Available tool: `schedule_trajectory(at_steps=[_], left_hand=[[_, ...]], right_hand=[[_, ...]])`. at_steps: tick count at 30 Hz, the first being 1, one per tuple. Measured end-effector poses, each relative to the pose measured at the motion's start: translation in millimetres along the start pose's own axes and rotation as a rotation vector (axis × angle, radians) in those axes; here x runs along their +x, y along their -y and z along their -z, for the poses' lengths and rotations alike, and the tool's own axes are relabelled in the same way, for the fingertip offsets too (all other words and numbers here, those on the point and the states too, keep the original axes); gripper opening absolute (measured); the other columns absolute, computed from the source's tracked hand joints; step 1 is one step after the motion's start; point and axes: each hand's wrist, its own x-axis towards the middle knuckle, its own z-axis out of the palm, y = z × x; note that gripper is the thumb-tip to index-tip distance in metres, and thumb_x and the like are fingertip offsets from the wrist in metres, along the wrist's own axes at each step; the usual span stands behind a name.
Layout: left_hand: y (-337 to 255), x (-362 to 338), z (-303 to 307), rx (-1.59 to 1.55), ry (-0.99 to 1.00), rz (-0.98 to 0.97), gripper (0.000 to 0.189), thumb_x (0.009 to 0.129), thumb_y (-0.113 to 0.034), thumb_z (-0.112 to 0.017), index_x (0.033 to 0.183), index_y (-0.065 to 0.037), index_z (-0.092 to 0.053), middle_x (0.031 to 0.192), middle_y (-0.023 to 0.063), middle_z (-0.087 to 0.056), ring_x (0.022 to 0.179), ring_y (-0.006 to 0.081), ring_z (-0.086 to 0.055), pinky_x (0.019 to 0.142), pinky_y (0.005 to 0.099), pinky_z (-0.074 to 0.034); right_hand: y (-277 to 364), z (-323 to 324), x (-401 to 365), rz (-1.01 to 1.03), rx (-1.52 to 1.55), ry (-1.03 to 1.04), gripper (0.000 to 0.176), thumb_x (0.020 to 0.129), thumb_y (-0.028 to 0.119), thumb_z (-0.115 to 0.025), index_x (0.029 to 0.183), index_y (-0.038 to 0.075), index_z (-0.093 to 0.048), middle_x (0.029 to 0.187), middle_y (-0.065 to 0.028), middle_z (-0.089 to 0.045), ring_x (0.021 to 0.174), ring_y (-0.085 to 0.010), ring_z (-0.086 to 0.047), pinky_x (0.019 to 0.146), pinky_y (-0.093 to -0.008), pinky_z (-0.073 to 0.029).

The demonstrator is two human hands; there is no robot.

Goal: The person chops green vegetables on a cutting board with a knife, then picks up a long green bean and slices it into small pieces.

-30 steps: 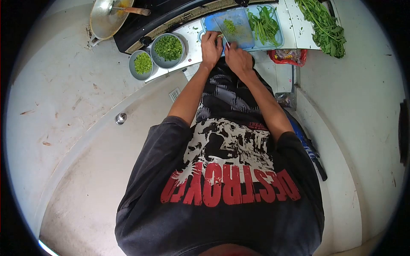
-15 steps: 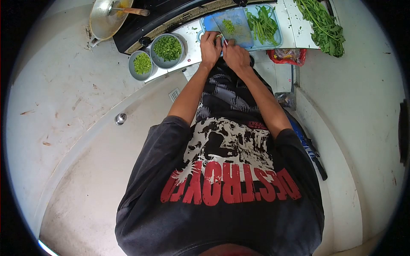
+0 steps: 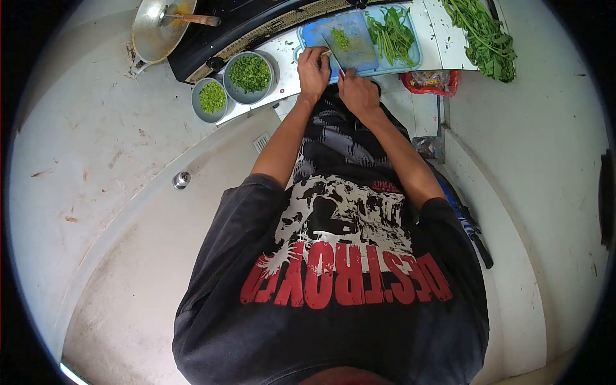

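My right hand (image 3: 359, 94) is wrapped round the red handle of a knife (image 3: 335, 59), whose thin blade slants over the left part of a blue cutting board (image 3: 362, 58). At the board's left edge, my left hand (image 3: 313, 74) has its fingers pinched on pale green stems (image 3: 325, 53), right beside the blade. Beyond the blade lies a small heap of chopped green stems (image 3: 340, 40). Uncut leafy greens (image 3: 393, 40) rest to the right, on a light blue tray (image 3: 418, 51) under the board.
To the left stand a bowl of chopped leaves (image 3: 273, 76) and a smaller bowl of chopped stems (image 3: 197, 110). A black stove (image 3: 240, 19) runs behind, with a pan (image 3: 144, 48) at far left. More greens (image 3: 481, 42) and a red bag (image 3: 452, 85) are at right.
My right hand has shifted slightly down and right, drawing the knife back from my left hand. The left hand stays at the board's edge, still pinching the stems.
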Motion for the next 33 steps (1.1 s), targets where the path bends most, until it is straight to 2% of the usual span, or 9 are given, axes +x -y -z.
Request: schedule_trajectory(at_steps=[6, 9, 14, 17, 21, 26, 33], left_hand=[[-1, 1, 3, -0.016, 0.005, 0.017, 0.011, 0.086, -0.007, -0.069, 0.096, -0.002, -0.072, 0.093, 0.0158, -0.068, 0.084, 0.0314, -0.068, 0.078, 0.0394, -0.054], [0, 1, 5, -0.018, 0.020, 0.016, 0.012, 0.086, -0.006, -0.069, 0.097, -0.002, -0.072, 0.094, 0.0158, -0.068, 0.085, 0.0314, -0.069, 0.078, 0.0393, -0.054], [6, 0, 0, -0.029, 0.016, 0.019, 0.012, 0.086, -0.006, -0.068, 0.096, -0.002, -0.072, 0.094, 0.0155, -0.068, 0.085, 0.0318, -0.068, 0.078, 0.0394, -0.054], [2, 0, 1, -0.084, 0.005, 0.020, 0.012, 0.084, -0.001, -0.065, 0.094, -0.002, -0.071, 0.094, 0.0157, -0.066, 0.088, 0.0371, -0.061, 0.079, 0.0439, -0.050], [-1, 1, 3, -0.072, 0.006, 0.015, 0.012, 0.084, -0.001, -0.064, 0.094, -0.002, -0.071, 0.094, 0.0155, -0.066, 0.089, 0.0375, -0.061, 0.081, 0.0442, -0.049], [2, 1, 3, 0.008, 0.008, -0.022, 0.013, 0.086, -0.006, -0.068, 0.097, -0.002, -0.072, 0.096, 0.0159, -0.067, 0.086, 0.0333, -0.067, 0.079, 0.0403, -0.053], [0, 1, 1, -0.077, 0.001, 0.033, 0.010, 0.084, -0.002, -0.066, 0.093, -0.002, -0.071, 0.092, 0.0156, -0.066, 0.085, 0.0359, -0.063, 0.078, 0.0425, -0.050]], right_hand=[[-10, 5, -13, 0.009, 0.053, 0.002, 0.037, 0.100, 0.034, -0.053, 0.091, -0.002, -0.059, 0.067, -0.0236, -0.068, 0.063, -0.0411, -0.070, 0.060, -0.0511, -0.057], [-8, 9, -12, 0.002, 0.001, -0.011, 0.036, 0.100, 0.033, -0.051, 0.089, -0.001, -0.059, 0.068, -0.0223, -0.069, 0.065, -0.0391, -0.071, 0.060, -0.0480, -0.058], [2, 4, 1, -0.007, 0.058, -0.005, 0.036, 0.099, 0.034, -0.053, 0.087, 0.000, -0.058, 0.067, -0.0232, -0.068, 0.065, -0.0393, -0.071, 0.059, -0.0492, -0.058], [10, 6, 11, -0.017, 0.050, -0.001, 0.036, 0.099, 0.034, -0.053, 0.088, -0.001, -0.058, 0.068, -0.0241, -0.068, 0.066, -0.0400, -0.071, 0.060, -0.0497, -0.058], [9, 0, 22, 0.007, 0.099, -0.009, 0.039, 0.101, 0.035, -0.050, 0.091, -0.002, -0.057, 0.070, -0.0267, -0.068, 0.067, -0.0440, -0.070, 0.062, -0.0530, -0.057], [13, 1, 26, -0.002, 0.077, -0.005, 0.035, 0.098, 0.031, -0.053, 0.090, -0.003, -0.059, 0.072, -0.0243, -0.069, 0.071, -0.0402, -0.072, 0.066, -0.0497, -0.059], [9, 1, 5, -0.018, 0.033, 0.007, 0.035, 0.099, 0.032, -0.053, 0.089, -0.001, -0.059, 0.069, -0.0229, -0.069, 0.067, -0.0393, -0.072, 0.062, -0.0484, -0.058]])
